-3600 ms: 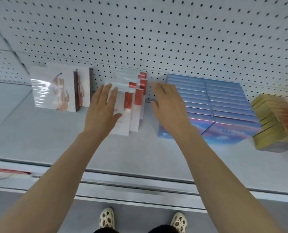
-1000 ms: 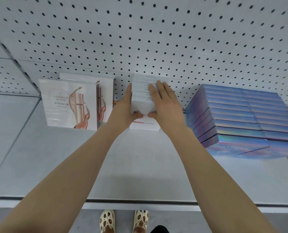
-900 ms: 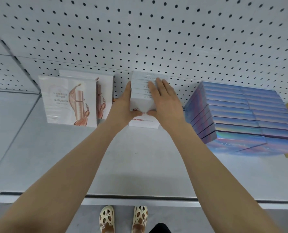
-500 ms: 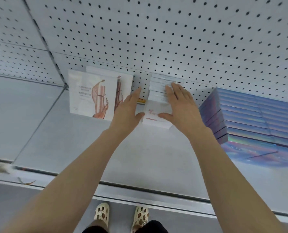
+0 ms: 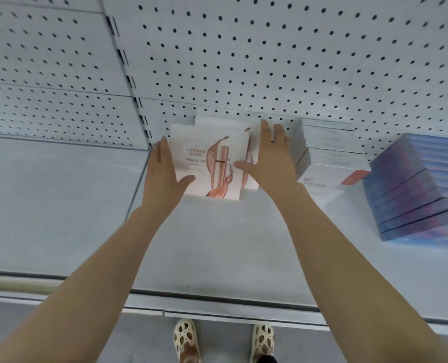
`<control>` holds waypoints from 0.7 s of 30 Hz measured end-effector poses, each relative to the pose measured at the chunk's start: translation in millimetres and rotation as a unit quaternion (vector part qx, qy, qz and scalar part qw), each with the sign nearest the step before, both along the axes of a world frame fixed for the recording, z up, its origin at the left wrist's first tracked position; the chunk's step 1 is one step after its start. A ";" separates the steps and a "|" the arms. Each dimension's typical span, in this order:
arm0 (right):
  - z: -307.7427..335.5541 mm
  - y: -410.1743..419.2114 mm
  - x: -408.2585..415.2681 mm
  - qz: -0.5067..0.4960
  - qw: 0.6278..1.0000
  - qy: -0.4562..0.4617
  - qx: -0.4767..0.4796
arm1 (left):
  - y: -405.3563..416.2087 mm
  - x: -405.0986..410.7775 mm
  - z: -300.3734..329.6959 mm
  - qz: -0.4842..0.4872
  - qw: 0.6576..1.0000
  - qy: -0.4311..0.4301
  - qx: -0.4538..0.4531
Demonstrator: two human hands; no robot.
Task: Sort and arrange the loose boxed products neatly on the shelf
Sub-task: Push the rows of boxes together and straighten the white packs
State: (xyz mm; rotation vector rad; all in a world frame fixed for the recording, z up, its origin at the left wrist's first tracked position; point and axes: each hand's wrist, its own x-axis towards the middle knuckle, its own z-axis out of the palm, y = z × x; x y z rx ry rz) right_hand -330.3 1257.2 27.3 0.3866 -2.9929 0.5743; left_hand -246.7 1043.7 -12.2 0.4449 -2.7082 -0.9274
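Two large white boxes printed with a rose-gold tube point(image 5: 209, 158) stand upright near the pegboard, one behind the other and offset to the right. My left hand point(image 5: 162, 176) lies flat against the front box's left side, its thumb across the lower front. My right hand point(image 5: 272, 161) presses with straight fingers on the right side of the pair, thumb on the front face. To their right sits a row of small white boxes with red labels point(image 5: 327, 163), squared together. Further right is a block of blue iridescent boxes point(image 5: 416, 189).
The grey shelf point(image 5: 217, 244) runs left past a seam point(image 5: 139, 179) into a neighbouring bay. A pegboard back wall point(image 5: 270, 61) and a slotted upright point(image 5: 128, 72) stand behind. The shelf's front rail point(image 5: 217, 302) is near me, with my feet below.
Both hands left the small white boxes and moved left onto the two large rose-gold boxes. My view has shifted left as well.
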 end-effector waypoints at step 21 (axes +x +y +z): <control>-26.9 -63.8 -12.3 0.080 0.988 0.125 -0.041 | -42.9 -33.4 -13.2 0.031 0.992 0.062 0.102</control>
